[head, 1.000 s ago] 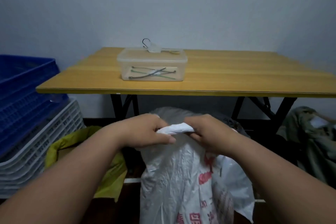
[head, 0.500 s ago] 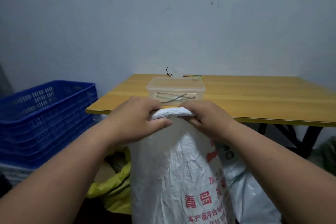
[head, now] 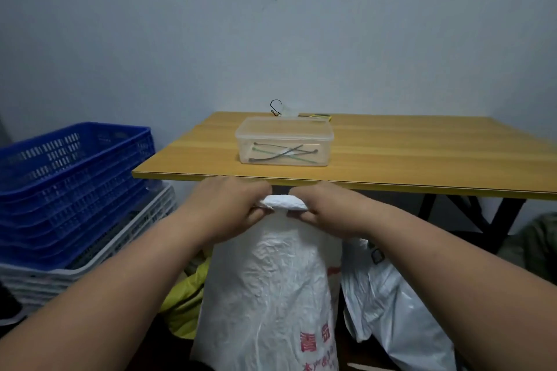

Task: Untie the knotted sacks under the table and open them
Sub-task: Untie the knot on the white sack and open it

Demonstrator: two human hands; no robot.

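Blue crate (head: 72,187): at 9 o'clock, stacked on pale grey crates (head: 90,253) against the wall.
Yellow-green bag (head: 187,301): low at 7 o'clock, half hidden behind the left forearm and the sack.
Left hand (head: 229,208): fingers (head: 256,215) curled tight round the left end of the sack's bunched neck.
White sack (head: 271,295): at 6 o'clock, standing upright in front of the tabletop edge; its twisted white neck (head: 283,202) bridges the two hands just below that edge.
Right hand (head: 325,208): fingers curled and pinching the right end of the same neck.
What changed: a second ago the sack sat lower, back under the table; now it is hauled up and forward, the neck level with the tabletop edge, grip unchanged.
Meaning for the task: the sack looks clear of the table and placed for working on; the neck is still bunched shut, so untying is probably just starting.
Second sack (head: 401,313): greyish white, slumped at 5 o'clock beside the first, touching it.
Tabletop (head: 422,156): yellow wood on black legs, at 12 to 3 o'clock; carries a clear lidded box (head: 284,141) holding thin ties.
Room: bare pale grey-blue wall (head: 271,39), lightly scuffed; dim olive bundle (head: 533,247) at 4 o'clock.
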